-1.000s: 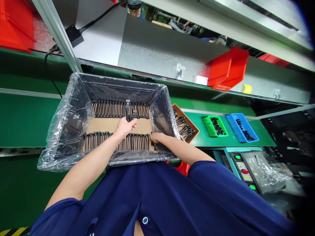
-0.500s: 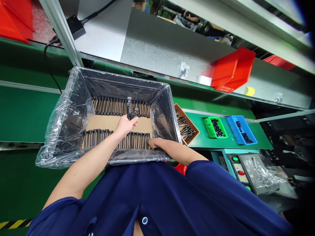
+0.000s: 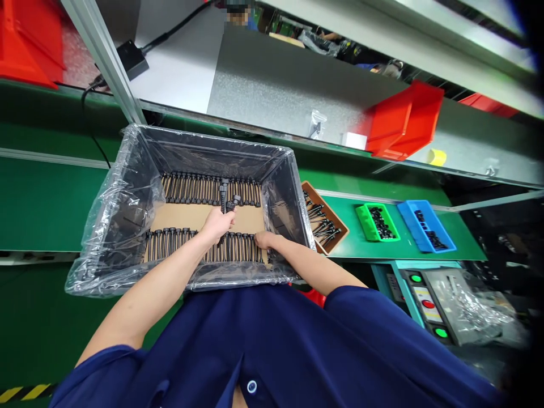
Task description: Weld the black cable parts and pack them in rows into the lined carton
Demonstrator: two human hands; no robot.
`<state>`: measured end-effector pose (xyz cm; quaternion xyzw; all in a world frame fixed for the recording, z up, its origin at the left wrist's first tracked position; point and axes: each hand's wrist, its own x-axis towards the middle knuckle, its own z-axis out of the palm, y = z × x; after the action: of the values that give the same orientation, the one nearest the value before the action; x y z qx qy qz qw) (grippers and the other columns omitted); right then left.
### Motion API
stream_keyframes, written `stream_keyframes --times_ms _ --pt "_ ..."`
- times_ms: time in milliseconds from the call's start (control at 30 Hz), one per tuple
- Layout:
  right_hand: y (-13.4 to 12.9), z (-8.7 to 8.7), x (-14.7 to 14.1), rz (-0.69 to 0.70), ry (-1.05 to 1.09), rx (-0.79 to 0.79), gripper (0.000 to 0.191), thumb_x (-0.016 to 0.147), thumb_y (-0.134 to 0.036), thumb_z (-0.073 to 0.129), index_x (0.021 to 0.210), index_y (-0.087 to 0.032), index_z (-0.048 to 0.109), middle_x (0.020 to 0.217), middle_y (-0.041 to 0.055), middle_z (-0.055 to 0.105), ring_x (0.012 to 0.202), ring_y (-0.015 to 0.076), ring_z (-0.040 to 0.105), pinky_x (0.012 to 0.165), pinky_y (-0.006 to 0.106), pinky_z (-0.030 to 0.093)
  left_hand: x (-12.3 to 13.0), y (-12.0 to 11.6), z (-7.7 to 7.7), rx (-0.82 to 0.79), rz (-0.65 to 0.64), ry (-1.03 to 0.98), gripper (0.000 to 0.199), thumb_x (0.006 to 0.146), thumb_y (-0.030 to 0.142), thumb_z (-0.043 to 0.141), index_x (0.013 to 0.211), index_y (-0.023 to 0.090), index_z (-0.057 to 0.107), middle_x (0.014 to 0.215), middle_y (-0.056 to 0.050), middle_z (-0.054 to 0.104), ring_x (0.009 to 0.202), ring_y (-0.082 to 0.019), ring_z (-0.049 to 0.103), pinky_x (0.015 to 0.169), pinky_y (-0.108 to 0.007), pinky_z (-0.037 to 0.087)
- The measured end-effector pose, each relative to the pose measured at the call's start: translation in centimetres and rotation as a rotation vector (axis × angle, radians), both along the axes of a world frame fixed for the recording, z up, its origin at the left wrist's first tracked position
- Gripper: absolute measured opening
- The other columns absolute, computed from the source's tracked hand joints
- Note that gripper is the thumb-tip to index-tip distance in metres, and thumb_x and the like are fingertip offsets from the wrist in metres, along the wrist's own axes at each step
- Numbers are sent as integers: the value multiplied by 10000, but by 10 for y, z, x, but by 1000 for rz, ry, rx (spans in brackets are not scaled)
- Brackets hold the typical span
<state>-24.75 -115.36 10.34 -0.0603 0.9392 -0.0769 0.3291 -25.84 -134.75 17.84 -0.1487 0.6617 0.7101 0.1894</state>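
Observation:
Over the middle of a plastic-lined dark crate [image 3: 212, 137], my left hand [image 3: 216, 225] is closed around a few black bolt-like parts [image 3: 223, 195] with thick heads, which stick up above the fingers. My right hand [image 3: 264, 240] is inside the crate by its right wall, at the right end of the near row of parts [image 3: 170, 243]. Its fingers are curled and point down, and whatever they pinch is hidden. A far row of similar parts [image 3: 191, 188] lies on the brown cardboard [image 3: 182, 217], side by side with heads aligned.
To the crate's right, a brown bin [image 3: 338, 241] holds more long black parts. A green bin [image 3: 364, 224] and a blue bin [image 3: 410, 218] contain small black pieces. A red bin [image 3: 403, 124] sits on the shelf behind. A button control box [image 3: 428, 304] stands at lower right.
My right hand has shifted slightly away from my body along the crate's right side. My left hand still grips the parts, now a little lower in view. The whole view has shifted slightly.

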Motion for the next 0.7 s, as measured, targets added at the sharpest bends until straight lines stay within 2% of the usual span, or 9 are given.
stream_keyframes --times_ms 67,167,233,267,333,467,533,633,700 --pt "-5 8 -14 -108 -48 -208 182 873 -242 563 820 -123 690 800 98 709 681 135 639 647 204 499 0 1 -2 45 10 -21 126 674 181 654 793 141 639 605 1 584 500 -92 523 498 -210 421" --pt "-18 29 -21 -447 -154 -845 272 928 -385 478 954 -171 645 827 43 676 611 89 591 562 185 491 1 0 -2 87 -46 18 161 654 247 706 721 141 604 581 8 566 492 -98 514 487 -215 417" --pt "-29 44 -18 -625 -213 -1181 308 842 -476 597 906 -177 633 750 12 633 582 80 555 524 177 480 3 -1 0 78 -86 74 224 639 305 737 670 144 583 564 17 549 471 -88 481 468 -210 401" --pt "-35 50 -16 -688 -227 -1270 326 782 -491 665 859 -176 628 702 -6 606 563 73 533 504 167 467 3 -2 1 64 -96 97 248 634 329 745 656 146 579 558 21 542 459 -82 463 457 -207 392" --pt "-45 58 -11 -796 -222 -1341 345 692 -472 753 780 -172 608 635 -34 560 526 58 489 459 144 428 4 -3 2 25 -112 132 270 627 358 753 654 148 587 559 23 542 456 -83 456 447 -207 387" --pt "-45 56 -18 -906 -126 -1317 289 728 -407 735 759 -173 569 673 -31 583 536 55 494 430 126 395 3 -2 -3 -83 -105 139 250 662 371 723 761 154 645 611 -6 607 534 -130 552 461 -214 402" --pt "-33 46 -30 -904 -45 -1163 226 831 -368 641 772 -172 546 703 -13 605 531 56 506 457 137 427 2 -1 -7 -137 -77 120 251 681 356 704 825 155 658 624 -19 633 552 -144 583 465 -216 397" --pt "-8 26 -47 -760 45 -568 161 927 -264 512 821 -150 552 674 19 619 531 63 538 543 153 474 1 -1 -9 -145 -71 114 241 686 325 697 849 152 661 653 -34 663 552 -143 601 496 -222 404" --pt "9 10 -49 -650 25 -189 84 880 -177 577 848 -100 589 640 66 629 587 102 595 601 170 487 1 -1 -5 -129 -80 120 207 699 307 684 833 152 662 693 -46 684 559 -136 605 541 -234 427"
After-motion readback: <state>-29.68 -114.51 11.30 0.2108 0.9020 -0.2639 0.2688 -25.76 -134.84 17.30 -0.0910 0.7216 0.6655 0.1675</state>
